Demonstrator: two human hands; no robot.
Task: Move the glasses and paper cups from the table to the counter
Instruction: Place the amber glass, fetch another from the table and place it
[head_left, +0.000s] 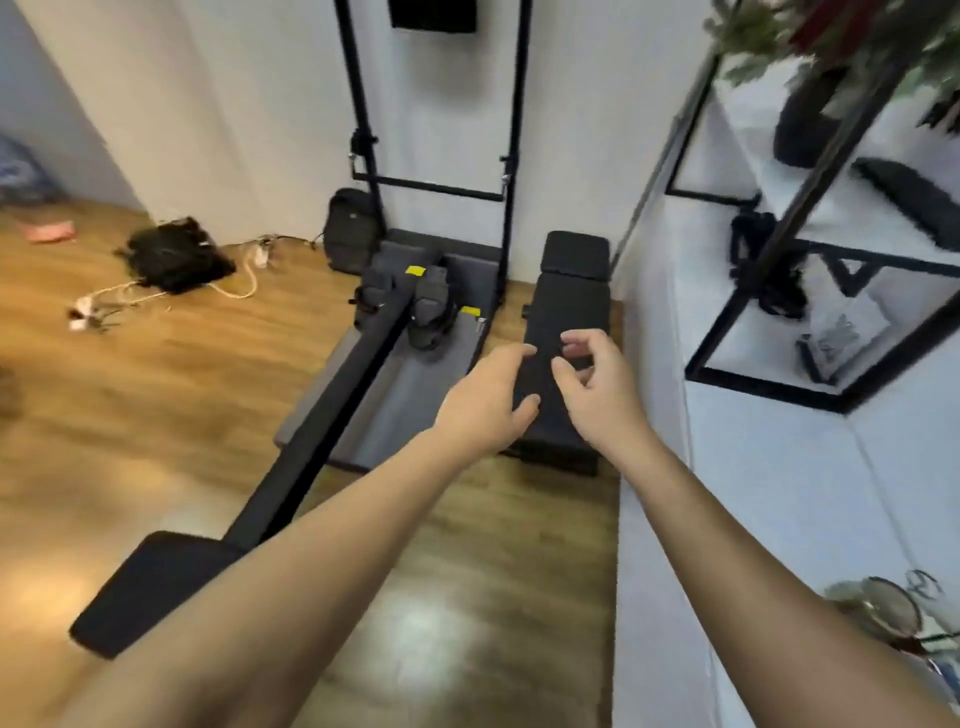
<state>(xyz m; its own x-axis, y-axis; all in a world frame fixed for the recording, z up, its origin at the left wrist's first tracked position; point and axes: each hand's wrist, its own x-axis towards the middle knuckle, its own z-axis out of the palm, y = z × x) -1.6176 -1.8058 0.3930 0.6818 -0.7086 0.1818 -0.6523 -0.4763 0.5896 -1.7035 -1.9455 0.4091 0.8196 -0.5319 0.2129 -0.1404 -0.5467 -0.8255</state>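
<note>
Your two bare forearms reach forward over the wood floor (156, 395). Your left hand (485, 400) is loosely spread and empty; your right hand (597, 379) has curled fingers around nothing. One blurred glass (883, 613) sits at the counter's (779, 493) near right edge. One black bench (566, 322) lies below both hands.

Wooden floor (156, 395), white walls (234, 104), black rowing machine (332, 395), padded bench (566, 332), white counter (779, 467) on the right
</note>
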